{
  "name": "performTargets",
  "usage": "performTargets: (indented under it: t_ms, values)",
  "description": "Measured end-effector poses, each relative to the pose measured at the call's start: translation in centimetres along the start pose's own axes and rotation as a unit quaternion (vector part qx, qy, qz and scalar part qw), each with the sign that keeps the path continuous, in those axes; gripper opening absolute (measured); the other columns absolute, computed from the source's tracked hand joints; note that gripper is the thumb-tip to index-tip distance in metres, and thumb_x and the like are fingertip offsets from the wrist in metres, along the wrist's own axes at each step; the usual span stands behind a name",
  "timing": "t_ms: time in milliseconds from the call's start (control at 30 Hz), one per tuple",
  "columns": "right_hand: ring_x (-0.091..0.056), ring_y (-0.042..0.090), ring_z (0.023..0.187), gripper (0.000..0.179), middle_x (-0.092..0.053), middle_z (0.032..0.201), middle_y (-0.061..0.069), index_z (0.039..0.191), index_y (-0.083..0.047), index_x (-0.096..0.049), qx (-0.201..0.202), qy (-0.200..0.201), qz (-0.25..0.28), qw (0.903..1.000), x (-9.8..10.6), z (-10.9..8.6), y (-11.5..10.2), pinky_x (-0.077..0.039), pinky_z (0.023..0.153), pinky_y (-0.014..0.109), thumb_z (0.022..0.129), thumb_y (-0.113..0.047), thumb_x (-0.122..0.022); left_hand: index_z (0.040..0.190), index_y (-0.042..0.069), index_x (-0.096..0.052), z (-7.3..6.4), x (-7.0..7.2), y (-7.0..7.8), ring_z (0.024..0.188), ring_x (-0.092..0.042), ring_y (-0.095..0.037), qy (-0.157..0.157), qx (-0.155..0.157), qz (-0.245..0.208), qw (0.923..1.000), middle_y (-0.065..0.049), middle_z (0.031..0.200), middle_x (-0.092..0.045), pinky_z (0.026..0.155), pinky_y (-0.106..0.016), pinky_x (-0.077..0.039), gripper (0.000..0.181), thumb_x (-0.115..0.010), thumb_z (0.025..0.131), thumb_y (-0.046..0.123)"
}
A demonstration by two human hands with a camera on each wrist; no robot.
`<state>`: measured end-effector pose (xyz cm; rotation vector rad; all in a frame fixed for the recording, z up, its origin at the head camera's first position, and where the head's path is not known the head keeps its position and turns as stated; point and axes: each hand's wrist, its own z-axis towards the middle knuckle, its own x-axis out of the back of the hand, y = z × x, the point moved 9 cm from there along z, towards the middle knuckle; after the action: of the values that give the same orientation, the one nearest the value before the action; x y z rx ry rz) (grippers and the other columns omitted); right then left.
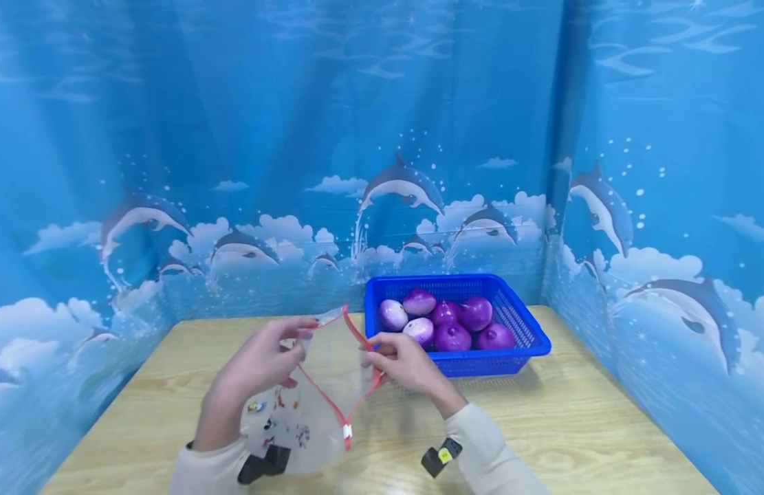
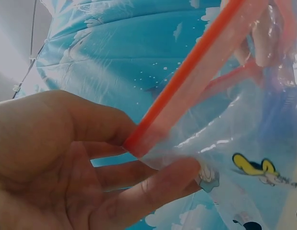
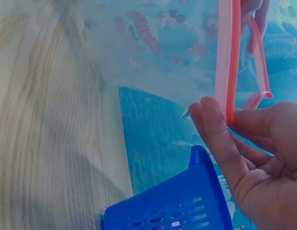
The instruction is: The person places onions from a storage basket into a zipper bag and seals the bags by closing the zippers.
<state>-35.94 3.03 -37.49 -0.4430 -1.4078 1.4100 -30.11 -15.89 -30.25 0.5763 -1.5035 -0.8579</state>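
A clear zip bag [image 1: 322, 399] with a red zip edge and small cartoon prints hangs between both hands, its mouth spread into a diamond. My left hand [image 1: 264, 357] pinches the left side of the rim; in the left wrist view its thumb lies at the red strip [image 2: 186, 72]. Opposite it, my right hand [image 1: 406, 364] pinches the right side of the rim between thumb and fingers, as the right wrist view shows at the red edge [image 3: 230, 62]. A white slider [image 1: 347, 432] sits at the near corner of the mouth.
Behind the right hand, a blue perforated basket [image 1: 530, 337] holds several purple onions [image 1: 452, 337], some of them paler. It stands at the back of the wooden table [image 1: 580, 426]. Blue curtains [image 1: 264, 137] printed with dolphins enclose the table at the back and sides.
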Motion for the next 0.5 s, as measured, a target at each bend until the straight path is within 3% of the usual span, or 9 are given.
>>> performTargets:
  t_ms: [233, 500]
  values:
    - [-0.077, 0.028, 0.078, 0.023, -0.076, 0.100, 0.029, 0.119, 0.009, -0.065, -0.002, 0.004, -0.008, 1.0000, 0.24, 0.12, 0.48, -0.062, 0.061, 0.022, 0.100, -0.004, -0.063, 0.147, 0.010, -0.056, 0.05, 0.07, -0.08, 0.112, -0.068, -0.030, -0.008, 0.008, -0.020, 0.9997, -0.023, 0.148, -0.057, 0.069, -0.037, -0.067, 0.048, -0.054, 0.099, 0.006]
    - [-0.077, 0.022, 0.075, 0.022, -0.074, 0.102, 0.033, 0.119, 0.008, -0.066, -0.005, 0.006, -0.005, 1.0000, 0.43, 0.11, 0.68, -0.063, 0.060, 0.023, 0.099, -0.002, -0.062, 0.144, 0.008, -0.058, 0.20, -0.07, -0.11, 0.100, -0.069, -0.024, 0.003, 0.017, -0.034, 0.9993, -0.023, 0.146, -0.059, 0.068, -0.035, -0.067, 0.046, -0.054, 0.098, 0.004]
